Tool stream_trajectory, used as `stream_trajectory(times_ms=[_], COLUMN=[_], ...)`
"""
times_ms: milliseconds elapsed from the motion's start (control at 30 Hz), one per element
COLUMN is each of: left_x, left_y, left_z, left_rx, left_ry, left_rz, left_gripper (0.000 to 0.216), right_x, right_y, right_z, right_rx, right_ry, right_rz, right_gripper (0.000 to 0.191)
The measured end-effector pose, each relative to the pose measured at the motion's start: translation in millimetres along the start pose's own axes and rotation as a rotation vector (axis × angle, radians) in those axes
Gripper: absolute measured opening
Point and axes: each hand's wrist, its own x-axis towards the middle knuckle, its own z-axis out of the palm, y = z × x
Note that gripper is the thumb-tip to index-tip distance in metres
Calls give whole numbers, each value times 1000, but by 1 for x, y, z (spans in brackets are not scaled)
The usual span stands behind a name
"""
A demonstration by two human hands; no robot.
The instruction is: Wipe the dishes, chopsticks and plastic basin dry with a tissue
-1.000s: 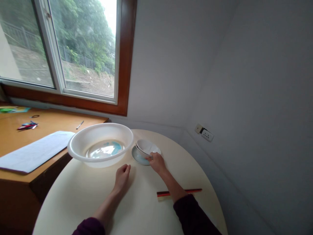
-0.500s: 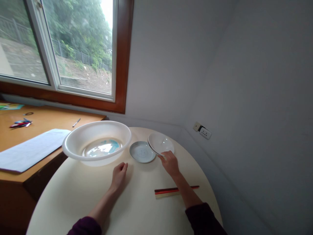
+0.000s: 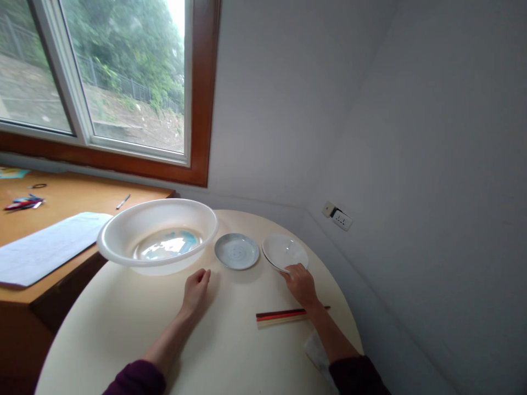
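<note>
My right hand (image 3: 300, 283) grips the near rim of a small white bowl (image 3: 285, 252), which sits on the round cream table (image 3: 230, 351) to the right of a pale blue saucer (image 3: 236, 250). My left hand (image 3: 195, 289) rests on the table with its fingers curled, holding nothing, just in front of a large white basin (image 3: 158, 233) with water in it. Chopsticks (image 3: 284, 315) in red, dark and pale colours lie beside my right wrist.
A wooden desk (image 3: 61, 200) at the left carries a white sheet (image 3: 45, 247), a pen (image 3: 122, 201) and small coloured items (image 3: 22, 204). A window is behind it. Grey walls close in at the right, with a socket (image 3: 337, 217). A white cloth (image 3: 317, 351) lies under my right forearm.
My right hand lifted the white bowl off the blue saucer and carried it rightward down onto the table. The left hand stayed in place.
</note>
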Motion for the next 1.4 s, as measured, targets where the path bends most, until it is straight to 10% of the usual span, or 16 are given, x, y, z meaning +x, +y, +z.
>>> stream_trajectory(times_ms=[1033, 1267, 1400], left_x=[-1, -1, -1], left_y=[-1, 1, 1], left_z=[-4, -4, -4], left_rx=[10, 10, 9], left_ry=[16, 21, 10], left_rz=[12, 9, 3], left_gripper=[33, 33, 33], right_x=[-1, -1, -1], right_y=[-3, -10, -19], right_z=[-8, -47, -84], right_rx=[-8, 26, 150], right_ry=[-309, -342, -453], right_rz=[238, 228, 104], right_gripper=[11, 41, 24])
